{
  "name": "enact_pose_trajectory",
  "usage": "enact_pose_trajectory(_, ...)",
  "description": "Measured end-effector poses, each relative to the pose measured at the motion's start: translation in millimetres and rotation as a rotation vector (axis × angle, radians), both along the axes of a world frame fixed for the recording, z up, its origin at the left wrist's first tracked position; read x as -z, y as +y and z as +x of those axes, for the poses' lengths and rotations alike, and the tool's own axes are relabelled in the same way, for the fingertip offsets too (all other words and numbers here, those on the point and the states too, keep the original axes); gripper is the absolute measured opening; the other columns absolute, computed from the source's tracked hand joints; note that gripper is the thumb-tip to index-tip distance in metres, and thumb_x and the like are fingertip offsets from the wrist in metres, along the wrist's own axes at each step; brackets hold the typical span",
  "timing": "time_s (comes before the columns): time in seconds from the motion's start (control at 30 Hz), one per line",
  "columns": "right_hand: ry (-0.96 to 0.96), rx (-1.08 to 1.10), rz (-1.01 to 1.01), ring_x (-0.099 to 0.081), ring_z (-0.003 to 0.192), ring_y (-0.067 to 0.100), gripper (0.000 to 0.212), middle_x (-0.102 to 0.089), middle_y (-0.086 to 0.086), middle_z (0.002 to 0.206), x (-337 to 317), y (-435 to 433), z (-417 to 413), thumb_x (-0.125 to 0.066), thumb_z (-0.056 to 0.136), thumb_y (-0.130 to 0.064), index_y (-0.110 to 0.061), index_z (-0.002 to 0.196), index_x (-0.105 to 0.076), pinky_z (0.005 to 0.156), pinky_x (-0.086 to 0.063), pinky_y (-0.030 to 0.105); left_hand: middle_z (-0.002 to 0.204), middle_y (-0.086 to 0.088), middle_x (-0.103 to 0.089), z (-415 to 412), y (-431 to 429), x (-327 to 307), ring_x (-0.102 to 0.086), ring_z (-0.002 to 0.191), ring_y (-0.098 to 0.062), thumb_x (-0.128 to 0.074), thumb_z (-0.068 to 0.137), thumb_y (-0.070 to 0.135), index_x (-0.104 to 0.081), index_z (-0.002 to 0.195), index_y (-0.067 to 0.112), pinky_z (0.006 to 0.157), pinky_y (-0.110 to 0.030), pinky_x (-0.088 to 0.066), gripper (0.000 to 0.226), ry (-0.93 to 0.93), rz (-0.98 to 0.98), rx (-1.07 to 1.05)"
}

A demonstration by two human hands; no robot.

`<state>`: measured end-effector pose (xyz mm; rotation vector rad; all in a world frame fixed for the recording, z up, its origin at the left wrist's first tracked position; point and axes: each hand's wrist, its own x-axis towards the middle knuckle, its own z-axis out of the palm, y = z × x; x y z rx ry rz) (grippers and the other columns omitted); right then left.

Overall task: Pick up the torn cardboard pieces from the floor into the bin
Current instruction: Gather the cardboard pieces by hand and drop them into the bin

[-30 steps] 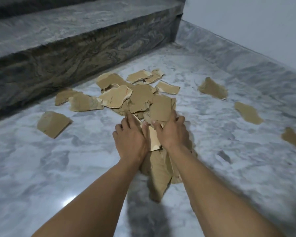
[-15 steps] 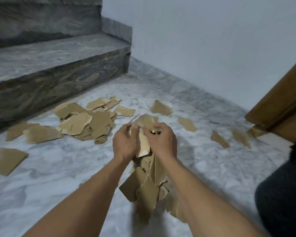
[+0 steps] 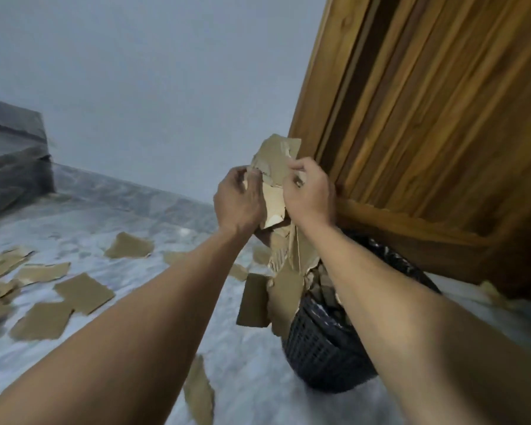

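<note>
My left hand [image 3: 238,200] and my right hand [image 3: 308,191] press a bundle of torn brown cardboard pieces [image 3: 278,161] between them, held up above the black mesh bin [image 3: 322,348]. The lower pieces of the bundle hang down over the bin's near-left rim. The bin holds more cardboard scraps and a dark liner. One loose piece [image 3: 198,394] is in the air or on the floor below my left forearm. Several more torn pieces [image 3: 83,291] lie scattered on the marble floor [image 3: 154,228] to the left.
A wooden door [image 3: 426,118] stands directly behind the bin on the right. A grey wall [image 3: 151,87] runs along the back. A dark marble step [image 3: 13,154] rises at the far left.
Both hands have lifted the bundle off the floor and carried it right, up over the bin. The view swung right, bringing the door and bin into sight.
</note>
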<state>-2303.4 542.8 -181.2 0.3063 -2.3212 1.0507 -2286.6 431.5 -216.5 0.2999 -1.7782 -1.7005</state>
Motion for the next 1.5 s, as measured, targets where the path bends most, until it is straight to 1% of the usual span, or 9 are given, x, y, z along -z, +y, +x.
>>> enact_pose_trajectory(0.1, 0.067, 0.1, -0.071, -0.061, 0.1, 0.009, 0.036, -0.068, -0.003, 0.127, -12, 59, -12, -0.059, 0.095, -0.021, -0.022, 0.131, -0.062, 0.066, -0.034, 0.0, 0.094, 0.006, -0.072, -19, 59, -19, -0.068, 0.088, -0.014, -0.052, 0.097, 0.049, -0.065, 0.105, 0.029, 0.08, -0.036, -0.055, 0.025, 0.075, -0.031, 0.09)
enact_pose_trajectory(0.2, 0.087, 0.174, -0.088, -0.059, 0.121, 0.015, 0.05, -0.062, 0.002, 0.139, -5, 112, -16, -0.059, 0.097, -0.022, -0.019, 0.146, -0.053, 0.087, -0.036, 0.009, 0.091, 0.012, -0.07, -26, 108, -18, -0.065, 0.082, -0.007, -0.049, 0.099, 0.054, -0.061, 0.105, 0.032, 0.072, -0.031, -0.052, 0.025, 0.097, -0.108, 0.181)
enact_pose_trajectory(0.4, 0.004, 0.327, -0.039, -0.059, 0.089, 0.022, 0.009, -0.062, -0.001, 0.096, 30, 168, -5, -0.057, 0.091, -0.027, -0.025, 0.088, -0.065, 0.062, -0.033, 0.027, 0.091, 0.008, -0.07, -26, 131, 18, -0.065, 0.086, -0.016, -0.049, 0.098, 0.044, -0.065, 0.093, 0.027, 0.083, -0.04, -0.056, 0.023, -0.148, -0.363, 0.396)
enact_pose_trajectory(0.53, -0.069, 0.443, 0.044, -0.049, 0.086, 0.018, 0.014, -0.057, 0.0, 0.1, 29, 185, 11, -0.057, 0.091, -0.028, -0.022, 0.081, -0.065, 0.063, -0.029, 0.029, 0.089, -0.001, -0.071, -14, 108, 23, -0.065, 0.087, -0.025, -0.049, 0.093, 0.046, -0.07, 0.082, 0.023, 0.082, -0.035, -0.053, 0.033, -0.274, -0.522, 0.457)
enact_pose_trajectory(0.9, 0.052, 0.063, 0.042, -0.052, 0.099, 0.009, 0.019, -0.05, -0.004, 0.116, 40, 35, 53, -0.054, 0.095, -0.024, -0.021, 0.112, -0.063, 0.066, -0.035, 0.016, 0.103, 0.003, -0.072, 38, -26, 78, -0.065, 0.096, -0.025, -0.047, 0.095, 0.044, -0.062, 0.108, 0.027, 0.078, -0.035, -0.049, 0.026, -0.342, -0.574, 0.171)
enact_pose_trajectory(1.1, -0.064, -0.162, 0.354, -0.055, 0.114, 0.028, 0.038, -0.051, 0.004, 0.132, 175, -56, 114, -0.05, 0.094, -0.018, -0.02, 0.131, -0.054, 0.081, -0.048, 0.039, 0.125, -0.016, -0.064, 96, -129, 184, -0.057, 0.115, -0.036, -0.048, 0.099, 0.043, -0.056, 0.13, 0.02, 0.091, -0.045, -0.049, 0.04, -0.547, -0.661, 0.057)
enact_pose_trajectory(1.17, -0.369, -0.166, 0.428, -0.045, 0.133, 0.026, 0.047, -0.04, 0.002, 0.15, 229, -77, 132, -0.046, 0.099, -0.024, -0.023, 0.146, -0.042, 0.1, -0.045, 0.041, 0.134, -0.02, -0.056, 114, -158, 214, -0.049, 0.124, -0.04, -0.047, 0.101, 0.044, -0.052, 0.137, 0.02, 0.098, -0.048, -0.044, 0.044, -0.658, -0.7, 0.033)
enact_pose_trajectory(1.27, -0.819, -0.077, 0.537, -0.002, 0.156, 0.029, 0.063, -0.002, 0.008, 0.17, 299, -100, 141, -0.034, 0.105, -0.043, -0.025, 0.162, -0.01, 0.123, -0.011, 0.054, 0.14, -0.024, -0.05, 129, -200, 256, -0.042, 0.133, -0.04, -0.044, 0.098, 0.051, -0.047, 0.145, 0.016, 0.108, -0.051, -0.038, 0.059, -0.719, -0.781, -0.018)
enact_pose_trajectory(1.5, -0.747, 0.085, 0.623, 0.026, 0.152, 0.028, 0.089, 0.02, 0.012, 0.167, 342, -103, 53, -0.01, 0.092, -0.078, -0.026, 0.161, 0.014, 0.118, 0.01, 0.066, 0.169, -0.016, 0.0, 98, -260, 311, 0.012, 0.154, -0.039, -0.034, 0.074, 0.095, -0.005, 0.161, 0.034, 0.12, -0.061, -0.001, 0.11, -0.87, -0.868, -0.068)
